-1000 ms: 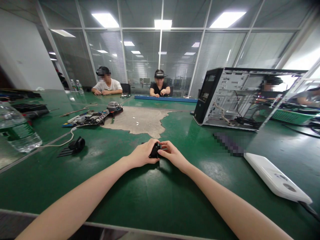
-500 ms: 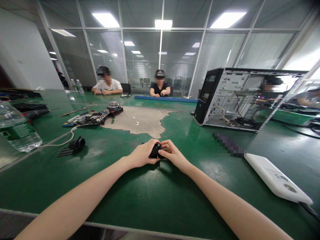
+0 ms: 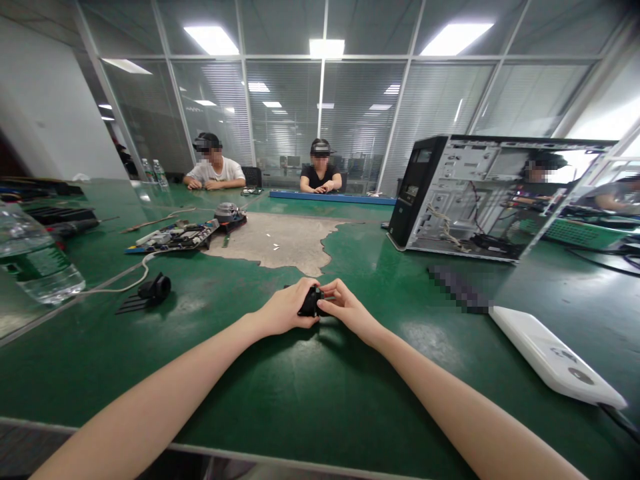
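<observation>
Above the green tabletop, in the middle of the head view, my left hand [image 3: 284,308] is closed round a small black plastic part [image 3: 309,304]. My right hand [image 3: 347,309] pinches the right side of that part between thumb and fingers. Much of the part is covered by my fingers, and its exact kind cannot be made out. Left of my hands lies another black plastic piece [image 3: 153,289], with a round ring at one end and flat prongs at the other. A circuit board [image 3: 177,235] rests behind that piece.
An opened computer case [image 3: 450,200] stands at the right, with a white slab-like device [image 3: 557,353] in front. A clear water bottle [image 3: 37,260] and a pale cable [image 3: 143,270] are at the left. Two people [image 3: 320,170] sit across the table [image 3: 270,413].
My hands and the black part stay almost in place. Across the table, the middle person's hands have moved slightly.
</observation>
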Tool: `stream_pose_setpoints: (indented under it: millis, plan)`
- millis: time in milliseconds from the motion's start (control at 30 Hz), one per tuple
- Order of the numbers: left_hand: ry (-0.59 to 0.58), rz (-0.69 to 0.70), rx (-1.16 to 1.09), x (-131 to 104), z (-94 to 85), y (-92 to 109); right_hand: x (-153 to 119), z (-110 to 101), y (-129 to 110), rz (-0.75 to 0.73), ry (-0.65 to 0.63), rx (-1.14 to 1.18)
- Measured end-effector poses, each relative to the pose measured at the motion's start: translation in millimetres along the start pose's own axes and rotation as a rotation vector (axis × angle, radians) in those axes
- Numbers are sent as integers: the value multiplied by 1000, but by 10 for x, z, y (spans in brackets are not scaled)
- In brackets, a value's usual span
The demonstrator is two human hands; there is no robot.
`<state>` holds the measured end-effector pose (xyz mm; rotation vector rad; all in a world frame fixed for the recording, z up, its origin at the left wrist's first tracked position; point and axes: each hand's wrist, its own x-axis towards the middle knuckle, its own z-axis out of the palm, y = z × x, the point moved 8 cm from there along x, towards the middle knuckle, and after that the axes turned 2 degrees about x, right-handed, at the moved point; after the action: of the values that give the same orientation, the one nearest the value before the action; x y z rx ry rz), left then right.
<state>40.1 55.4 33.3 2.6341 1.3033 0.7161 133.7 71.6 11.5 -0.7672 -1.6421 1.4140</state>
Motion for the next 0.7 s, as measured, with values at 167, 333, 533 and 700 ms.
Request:
stream_pose_setpoints:
  millis: [167,333,533,700]
  plan:
    - [-3,-18,6,-2,7,-37,0,-99,63,24,87,7]
    - [-13,-37,8,-8,4,-43,28,-142,92,23,147,16]
    - [-1,-43,22,-20,13,7,75,10,52,28,28,2]
    - [7,-45,29,-16,17,9,65,0,45,19,47,-21]
